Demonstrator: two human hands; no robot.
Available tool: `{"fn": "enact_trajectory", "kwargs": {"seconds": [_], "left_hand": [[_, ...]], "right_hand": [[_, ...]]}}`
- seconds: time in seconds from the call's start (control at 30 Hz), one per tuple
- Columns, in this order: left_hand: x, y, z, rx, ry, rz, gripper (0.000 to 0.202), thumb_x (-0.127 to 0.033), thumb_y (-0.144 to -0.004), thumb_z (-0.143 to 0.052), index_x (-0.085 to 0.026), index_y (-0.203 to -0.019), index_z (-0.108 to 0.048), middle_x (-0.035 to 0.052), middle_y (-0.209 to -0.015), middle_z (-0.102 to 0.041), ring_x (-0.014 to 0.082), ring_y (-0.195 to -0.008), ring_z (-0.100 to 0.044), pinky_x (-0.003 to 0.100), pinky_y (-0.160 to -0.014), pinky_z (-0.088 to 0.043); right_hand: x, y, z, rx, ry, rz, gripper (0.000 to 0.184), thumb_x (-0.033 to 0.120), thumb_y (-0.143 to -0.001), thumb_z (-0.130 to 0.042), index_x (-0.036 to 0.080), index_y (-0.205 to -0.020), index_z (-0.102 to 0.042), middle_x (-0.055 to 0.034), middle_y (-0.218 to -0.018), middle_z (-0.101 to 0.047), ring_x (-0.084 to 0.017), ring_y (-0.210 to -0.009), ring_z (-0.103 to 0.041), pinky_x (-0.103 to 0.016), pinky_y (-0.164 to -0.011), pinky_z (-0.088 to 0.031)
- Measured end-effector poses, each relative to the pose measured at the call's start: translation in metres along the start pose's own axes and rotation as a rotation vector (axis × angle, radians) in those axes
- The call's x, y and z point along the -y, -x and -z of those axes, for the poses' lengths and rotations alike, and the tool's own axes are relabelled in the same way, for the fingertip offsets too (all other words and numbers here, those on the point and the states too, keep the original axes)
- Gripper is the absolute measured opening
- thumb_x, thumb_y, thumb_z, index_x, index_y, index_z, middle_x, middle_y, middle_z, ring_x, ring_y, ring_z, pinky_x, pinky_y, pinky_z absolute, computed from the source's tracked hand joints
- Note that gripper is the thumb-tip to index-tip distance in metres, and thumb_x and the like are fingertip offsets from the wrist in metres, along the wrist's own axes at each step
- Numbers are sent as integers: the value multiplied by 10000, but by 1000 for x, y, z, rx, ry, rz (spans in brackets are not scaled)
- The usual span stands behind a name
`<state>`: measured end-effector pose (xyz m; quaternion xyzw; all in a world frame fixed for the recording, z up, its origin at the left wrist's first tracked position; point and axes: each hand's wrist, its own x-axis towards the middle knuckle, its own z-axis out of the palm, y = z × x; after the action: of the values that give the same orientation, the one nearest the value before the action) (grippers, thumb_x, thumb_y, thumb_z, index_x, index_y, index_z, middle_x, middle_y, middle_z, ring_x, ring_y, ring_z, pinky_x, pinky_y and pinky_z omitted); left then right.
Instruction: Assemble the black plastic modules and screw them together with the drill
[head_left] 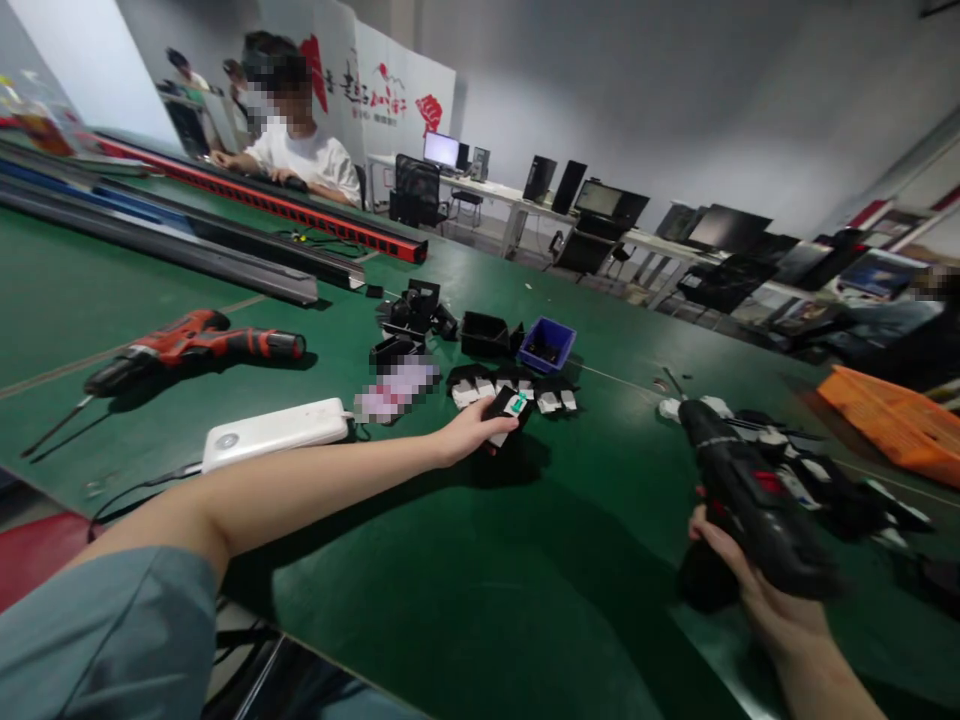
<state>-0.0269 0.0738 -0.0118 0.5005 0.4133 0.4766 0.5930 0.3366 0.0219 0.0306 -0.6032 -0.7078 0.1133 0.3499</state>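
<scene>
My left hand (475,432) is closed on a small black-and-white part (504,408) with a green mark on its face. Just behind it, a row of similar black-and-white parts (551,398) lies on the green table (480,600). At the right, my right hand (739,570) grips a black cordless drill (750,500) by its handle, with the long bit pointing away from me and up to the left. More black and white pieces (825,485) lie beyond the drill, partly hidden by it.
A red-and-black cordless drill (187,345) and a white power bank (274,432) lie at left. Black (484,335) and blue (547,343) bins stand mid-table. Long metal rails (172,225) run across the far left, where another person (300,150) sits. An orange bin (892,425) is at right.
</scene>
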Motion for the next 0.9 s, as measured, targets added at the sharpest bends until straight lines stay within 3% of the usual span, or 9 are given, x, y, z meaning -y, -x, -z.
{"fn": "enact_trajectory", "kwargs": {"seconds": [0.03,0.13,0.23,0.37,0.63,0.9], "left_hand": [[0,0,-1,-14,-4,7,514,-412,-751,-704,-169,-1152,-496,68,-964,-634,171,-725,-633,231,-499,-483],[3,-2,-2,-72,-30,17,586,-367,-736,-723,-183,-1205,-425,22,-873,-591,133,-623,-585,225,-454,-468],[6,-3,-2,-109,-76,-3,645,-341,-751,-711,-189,-1264,-352,-14,-807,-547,84,-508,-514,196,-393,-413],[10,-4,-2,-100,-130,-17,708,-333,-759,-712,-192,-1317,-300,-4,-848,-556,40,-428,-458,189,-374,-392],[10,-3,-3,-88,-173,-38,722,-303,-733,-728,-170,-1323,-335,22,-885,-564,46,-440,-482,198,-377,-407],[8,-2,-4,-57,-165,-39,680,-290,-734,-715,-179,-1295,-347,23,-904,-551,51,-491,-501,181,-384,-421]], "right_hand": [[11,6,-5,64,-130,-16,396,521,-817,-490,264,-1115,-530,-32,-791,-632,-221,-693,-642,-362,-667,-546],[38,24,-21,339,-800,-174,274,423,-808,-477,277,-1037,-512,-4,-697,-478,-189,-592,-531,-368,-609,-516],[51,37,-37,490,-1134,-336,276,413,-797,-423,234,-949,-570,-37,-735,-457,-149,-500,-408,-348,-509,-449],[45,44,-53,509,-1277,-510,280,366,-756,-440,223,-925,-613,-89,-884,-505,-128,-491,-345,-352,-496,-418],[36,39,-56,525,-1446,-828,272,331,-679,-531,197,-885,-645,-35,-748,-408,-116,-499,-312,-316,-458,-398],[42,38,-52,605,-1593,-831,267,317,-713,-547,132,-880,-644,-30,-733,-417,-91,-505,-303,-278,-481,-408]]}}
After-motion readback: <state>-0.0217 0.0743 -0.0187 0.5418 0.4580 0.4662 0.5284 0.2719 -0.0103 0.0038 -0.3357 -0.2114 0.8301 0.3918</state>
